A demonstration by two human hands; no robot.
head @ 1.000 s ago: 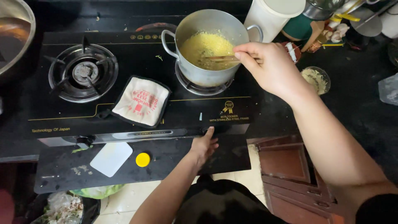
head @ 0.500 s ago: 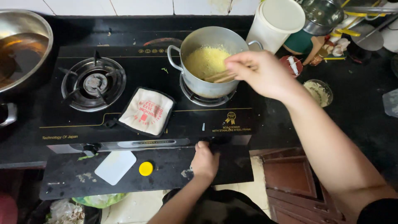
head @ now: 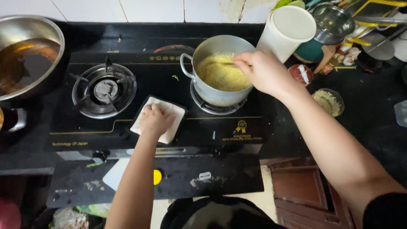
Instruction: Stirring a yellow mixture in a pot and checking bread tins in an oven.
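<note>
My right hand [head: 265, 72] pinches the thin stiff stick [head: 224, 62] in the pot [head: 220, 70], probably heavy and hot, while my left hand [head: 157, 120] closes on the soft folded cloth [head: 169, 123], good for gripping the pot's handle [head: 185, 65].

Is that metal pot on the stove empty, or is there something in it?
Not empty. The pot holds a yellow, grainy-looking mixture partway up its wall, and the right hand holds a utensil dipped into it.
</note>
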